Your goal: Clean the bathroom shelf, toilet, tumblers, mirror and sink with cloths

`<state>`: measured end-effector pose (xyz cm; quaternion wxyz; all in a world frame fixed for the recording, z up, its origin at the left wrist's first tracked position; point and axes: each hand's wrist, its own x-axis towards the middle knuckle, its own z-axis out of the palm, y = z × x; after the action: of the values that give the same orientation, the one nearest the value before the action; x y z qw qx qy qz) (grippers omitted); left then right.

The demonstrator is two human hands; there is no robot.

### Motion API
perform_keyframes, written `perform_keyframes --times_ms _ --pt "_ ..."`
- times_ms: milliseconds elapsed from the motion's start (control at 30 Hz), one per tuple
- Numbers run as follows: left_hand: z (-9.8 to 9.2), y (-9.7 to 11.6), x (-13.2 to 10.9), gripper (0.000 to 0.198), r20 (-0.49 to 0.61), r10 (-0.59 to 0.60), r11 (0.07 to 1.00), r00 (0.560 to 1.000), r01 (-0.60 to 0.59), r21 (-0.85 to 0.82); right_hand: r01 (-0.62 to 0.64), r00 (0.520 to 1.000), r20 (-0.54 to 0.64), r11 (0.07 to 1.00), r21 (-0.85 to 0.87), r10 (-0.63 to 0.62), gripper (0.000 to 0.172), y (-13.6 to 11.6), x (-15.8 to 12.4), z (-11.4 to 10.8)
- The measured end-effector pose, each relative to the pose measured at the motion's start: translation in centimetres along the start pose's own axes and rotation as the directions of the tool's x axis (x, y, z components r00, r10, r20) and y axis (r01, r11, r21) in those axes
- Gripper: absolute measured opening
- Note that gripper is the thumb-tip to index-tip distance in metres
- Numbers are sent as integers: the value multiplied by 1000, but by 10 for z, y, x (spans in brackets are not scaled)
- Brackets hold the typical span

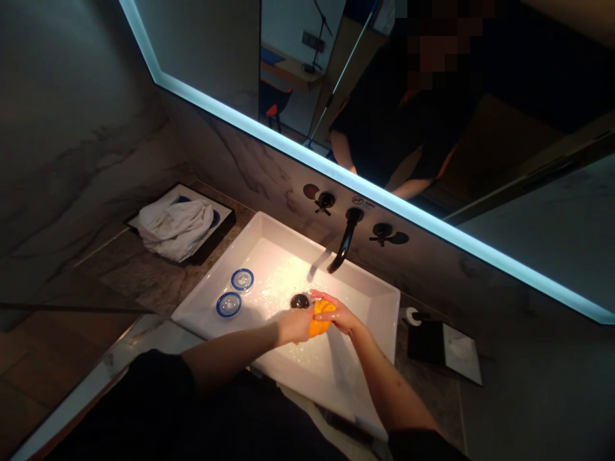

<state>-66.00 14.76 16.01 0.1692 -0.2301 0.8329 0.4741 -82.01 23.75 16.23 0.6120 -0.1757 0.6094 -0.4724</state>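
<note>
An orange cloth-like item is bunched between my two hands over the white sink, just beside the dark drain. My left hand has its fingers closed on the item's left side. On the other side my right hand grips it, fingers bent over its top. Two clear round pieces with blue rims, one behind the other, lie at the left of the basin. Above the basin hangs the black faucet; no stream shows from its spout. Water drops glisten on the basin floor.
A crumpled white towel sits on a dark-edged tray left of the sink. Two black cross handles flank the faucet below the lit mirror. On the right counter are a black and marble-patterned box and a small white item.
</note>
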Motion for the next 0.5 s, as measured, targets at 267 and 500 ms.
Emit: perform_keyframes --times_ms 267,500 --pt "10 -11 -1 55 92 -225 777 970 235 -584 304 898 -111 783 -542 -426 41 -3 -29 -9" --pt "0 -17 19 33 373 139 -338 917 398 -853 699 347 540 -173 -694 -767 14 -4 -58 36"
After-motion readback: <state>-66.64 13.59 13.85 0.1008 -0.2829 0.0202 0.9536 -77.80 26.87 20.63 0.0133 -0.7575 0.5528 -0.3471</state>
